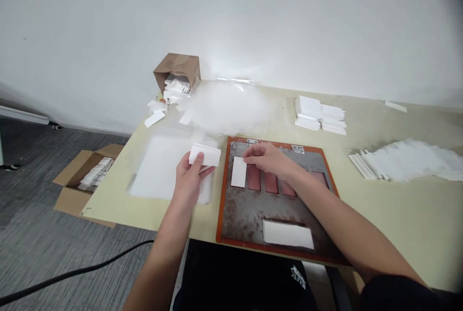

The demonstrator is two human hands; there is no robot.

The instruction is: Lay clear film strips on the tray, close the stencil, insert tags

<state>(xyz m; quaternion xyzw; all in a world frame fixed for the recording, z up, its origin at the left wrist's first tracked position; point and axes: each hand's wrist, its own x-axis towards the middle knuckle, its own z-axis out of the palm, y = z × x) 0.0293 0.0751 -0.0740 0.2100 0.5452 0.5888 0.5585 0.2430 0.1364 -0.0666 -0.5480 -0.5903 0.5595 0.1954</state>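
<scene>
My left hand (190, 176) grips a small stack of white rectangular pieces (205, 155) above a white sheet (159, 166) on the table. My right hand (265, 156) rests, fingers curled, at the top of a white piece (238, 172) lying in the leftmost slot of a rusty metal plate with an orange rim (246, 209). Three more reddish slots (270, 183) lie to the right of that piece. A larger white piece (288, 234) fills a slot near the plate's front edge.
A tipped brown box (177, 71) spills white pieces at the table's far left. Clear plastic film (227, 106) lies behind the plate. White stacks (320, 114) and a fanned row of pieces (405, 160) sit right. An open carton (90, 173) and a black cable (72, 275) are on the floor.
</scene>
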